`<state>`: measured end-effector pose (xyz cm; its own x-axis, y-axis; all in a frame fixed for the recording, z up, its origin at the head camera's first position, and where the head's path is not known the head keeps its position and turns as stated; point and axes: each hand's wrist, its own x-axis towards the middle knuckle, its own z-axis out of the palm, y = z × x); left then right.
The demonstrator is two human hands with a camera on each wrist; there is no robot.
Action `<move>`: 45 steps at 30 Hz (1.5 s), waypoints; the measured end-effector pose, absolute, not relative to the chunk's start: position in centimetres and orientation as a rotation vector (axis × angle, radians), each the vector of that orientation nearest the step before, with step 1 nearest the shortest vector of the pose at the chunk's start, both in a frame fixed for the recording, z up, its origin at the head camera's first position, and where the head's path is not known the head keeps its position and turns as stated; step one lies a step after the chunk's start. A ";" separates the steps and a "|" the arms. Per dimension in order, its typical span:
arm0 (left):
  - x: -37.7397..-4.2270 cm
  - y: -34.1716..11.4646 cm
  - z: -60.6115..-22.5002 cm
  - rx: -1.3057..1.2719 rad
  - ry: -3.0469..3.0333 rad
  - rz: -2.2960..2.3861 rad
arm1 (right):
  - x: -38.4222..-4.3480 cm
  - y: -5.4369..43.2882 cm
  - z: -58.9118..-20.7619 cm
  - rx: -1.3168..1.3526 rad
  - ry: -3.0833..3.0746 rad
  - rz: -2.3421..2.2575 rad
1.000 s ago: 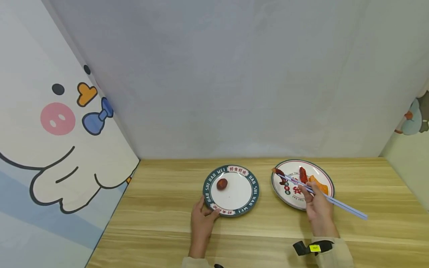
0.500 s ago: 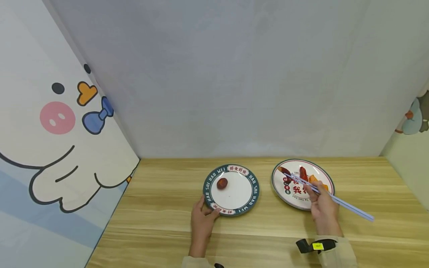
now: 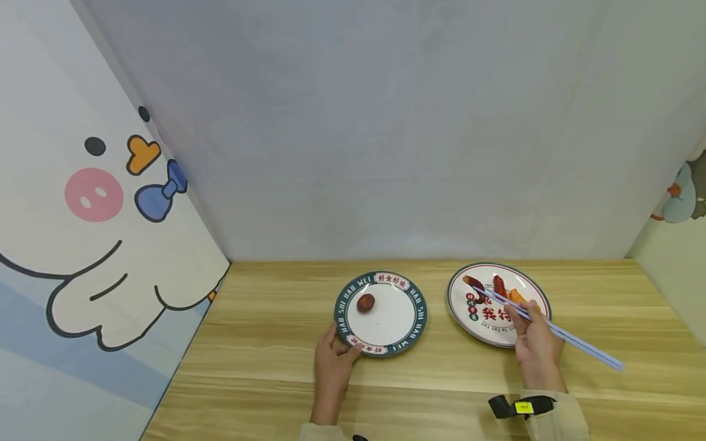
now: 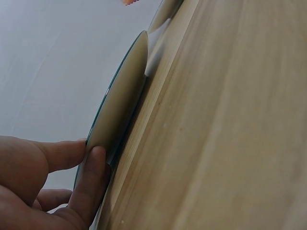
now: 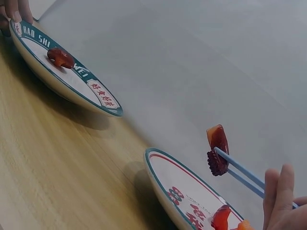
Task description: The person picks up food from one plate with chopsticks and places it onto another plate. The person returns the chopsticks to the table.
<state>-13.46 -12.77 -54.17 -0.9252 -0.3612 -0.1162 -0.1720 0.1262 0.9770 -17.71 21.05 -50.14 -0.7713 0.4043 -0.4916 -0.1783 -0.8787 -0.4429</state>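
My left hand grips the near-left rim of a green-rimmed plate; the left wrist view shows its digits on the edge of the plate. One dark red-brown food piece sits on that plate. My right hand holds pale blue chopsticks. Their tips pinch a dark red, octopus-tentacle-like piece with an orange end and bumpy suckers. In the right wrist view it hangs above the right plate. A red piece and an orange piece lie on this plate, partly behind the right hand.
Both plates stand on a wood-grain table, with a strip of tabletop between them. A pale grey wall rises behind the table. At the left stands a panel with a cartoon figure.
My right hand has shifted right with the chopsticks. The tentacle-like piece has moved right from the plate's left rim to over its inside. The left hand and its plate stay put.
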 end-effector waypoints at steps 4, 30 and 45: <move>-13.4 -12.8 -54.1 0.526 -2.224 -1.929 | -17.7 20.9 -50.1 -0.853 -0.578 2.594; -13.2 -12.9 -54.1 0.512 -2.250 -1.904 | -17.7 19.2 -50.8 -0.778 -0.924 2.298; -13.2 -12.9 -54.0 0.509 -2.251 -1.906 | -17.7 18.8 -50.7 -0.839 -1.143 2.208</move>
